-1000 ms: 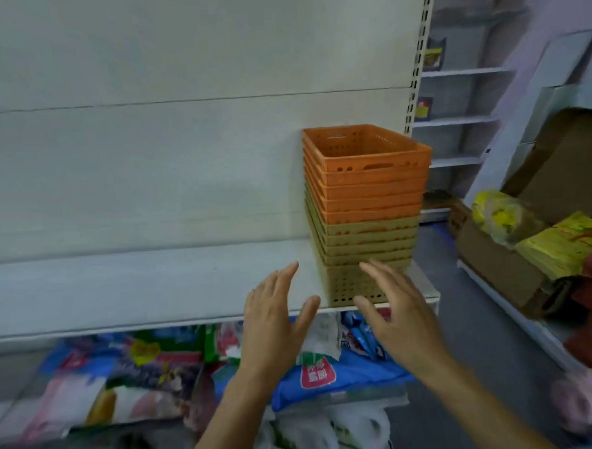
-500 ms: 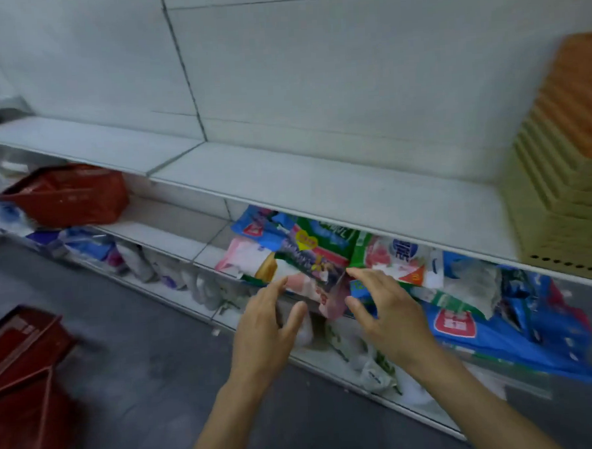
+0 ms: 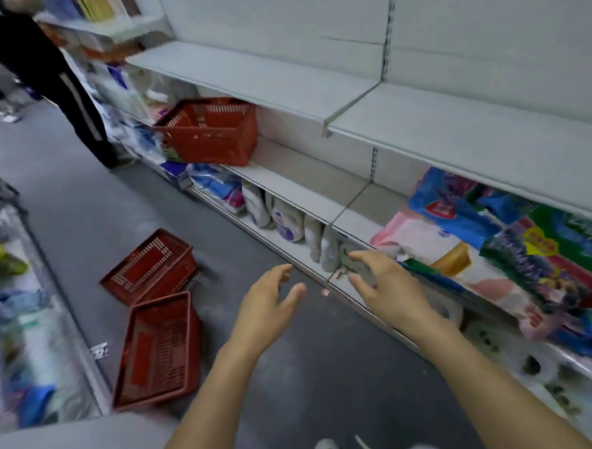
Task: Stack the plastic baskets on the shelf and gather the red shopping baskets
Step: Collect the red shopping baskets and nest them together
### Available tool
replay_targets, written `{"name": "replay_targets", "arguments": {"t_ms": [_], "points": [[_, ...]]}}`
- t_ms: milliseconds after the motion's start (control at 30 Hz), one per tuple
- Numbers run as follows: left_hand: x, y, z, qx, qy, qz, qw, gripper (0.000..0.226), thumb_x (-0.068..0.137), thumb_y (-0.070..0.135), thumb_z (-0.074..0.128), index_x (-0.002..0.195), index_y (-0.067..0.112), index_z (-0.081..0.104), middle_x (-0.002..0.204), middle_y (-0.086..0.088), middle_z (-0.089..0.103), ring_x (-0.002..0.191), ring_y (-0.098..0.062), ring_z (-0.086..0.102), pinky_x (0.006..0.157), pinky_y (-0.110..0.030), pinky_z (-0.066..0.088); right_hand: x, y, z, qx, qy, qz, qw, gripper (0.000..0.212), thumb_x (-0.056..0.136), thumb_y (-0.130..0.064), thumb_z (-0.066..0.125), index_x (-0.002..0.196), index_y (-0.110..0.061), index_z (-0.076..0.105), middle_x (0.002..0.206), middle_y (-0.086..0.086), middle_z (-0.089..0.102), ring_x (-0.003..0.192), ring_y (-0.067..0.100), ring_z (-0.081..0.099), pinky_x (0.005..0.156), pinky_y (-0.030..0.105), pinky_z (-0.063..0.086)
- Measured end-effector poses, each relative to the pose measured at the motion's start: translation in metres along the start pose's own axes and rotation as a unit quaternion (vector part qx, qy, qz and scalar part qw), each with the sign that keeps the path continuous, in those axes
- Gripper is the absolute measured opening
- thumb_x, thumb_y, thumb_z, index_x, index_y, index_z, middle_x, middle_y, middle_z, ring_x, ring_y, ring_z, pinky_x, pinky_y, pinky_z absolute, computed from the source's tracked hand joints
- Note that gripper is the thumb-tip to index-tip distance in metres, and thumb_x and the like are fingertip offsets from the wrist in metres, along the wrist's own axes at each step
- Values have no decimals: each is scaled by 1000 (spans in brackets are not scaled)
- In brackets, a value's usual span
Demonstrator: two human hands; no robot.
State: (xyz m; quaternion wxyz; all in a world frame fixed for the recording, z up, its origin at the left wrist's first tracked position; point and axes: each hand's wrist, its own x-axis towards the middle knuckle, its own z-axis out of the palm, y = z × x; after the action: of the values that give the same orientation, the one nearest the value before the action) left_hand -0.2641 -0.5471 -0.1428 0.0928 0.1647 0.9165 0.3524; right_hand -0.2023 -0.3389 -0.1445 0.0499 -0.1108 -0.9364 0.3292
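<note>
One red shopping basket [image 3: 214, 132] stands upright on a middle shelf at upper centre. Two more lie on the grey floor to the left: a far floor basket [image 3: 149, 269] lying tilted and a near floor basket [image 3: 155, 352] tipped with its opening facing me. My left hand [image 3: 268, 308] and my right hand [image 3: 383, 285] are held out in front of me, fingers apart, holding nothing. Both hands are well short of all three baskets. The stack of orange and tan plastic baskets is out of view.
A long white shelf unit [image 3: 454, 126] runs along the right, its lower tiers packed with bagged goods [image 3: 514, 233]. A person in black trousers [image 3: 57, 75] stands at upper left beside the shelves. A low display of packaged goods [image 3: 15, 325] borders the aisle's left side.
The view has swung left, away from the stacked plastic baskets, down the aisle. The red baskets on the floor and shelf now show fully. Both hands stay open and empty.
</note>
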Motion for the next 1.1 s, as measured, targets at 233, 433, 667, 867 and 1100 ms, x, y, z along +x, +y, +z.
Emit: {"name": "replay_targets", "arguments": {"t_ms": [233, 433, 667, 867, 1100], "points": [[97, -74, -73, -65, 23, -63, 996, 40, 90, 36, 63, 127, 23, 58, 119, 4, 67, 106, -10, 63, 96, -30, 48, 125, -70, 58, 23, -40, -33, 998, 34, 91, -31, 55, 123, -24, 57, 126, -4, 60, 116, 17, 55, 96, 35, 45], [214, -134, -123, -128, 43, -103, 986, 36, 92, 29, 62, 126, 20, 59, 113, 4, 67, 98, -3, 62, 78, -10, 44, 255, -103, 104, 71, -61, -29, 995, 32, 91, -26, 55, 123, -23, 58, 107, -13, 55, 101, 6, 55, 82, 19, 37], [361, -188, -182, -176, 57, -164, 969, 33, 93, 28, 60, 125, 18, 60, 108, 6, 65, 98, -1, 60, 69, -2, 41, 430, -141, 153, 148, -84, 11, 985, 32, 89, -22, 58, 121, -22, 60, 119, -3, 65, 103, 11, 60, 94, 28, 46], [460, -233, -231, -173, 76, -184, 965, 35, 94, 28, 60, 127, 17, 59, 113, 1, 65, 100, -7, 60, 77, -9, 41, 548, -184, 190, 193, -95, 38, 976, 36, 90, -25, 57, 126, -22, 57, 118, -3, 64, 100, 12, 62, 94, 35, 49], [569, -289, -268, -179, 65, -200, 961, 37, 94, 22, 60, 130, 11, 57, 110, -3, 63, 88, -2, 58, 71, -8, 42, 636, -210, 238, 218, -88, 84, 968, 29, 89, -23, 56, 117, -31, 58, 110, -7, 63, 94, 8, 62, 89, 35, 50]]}}
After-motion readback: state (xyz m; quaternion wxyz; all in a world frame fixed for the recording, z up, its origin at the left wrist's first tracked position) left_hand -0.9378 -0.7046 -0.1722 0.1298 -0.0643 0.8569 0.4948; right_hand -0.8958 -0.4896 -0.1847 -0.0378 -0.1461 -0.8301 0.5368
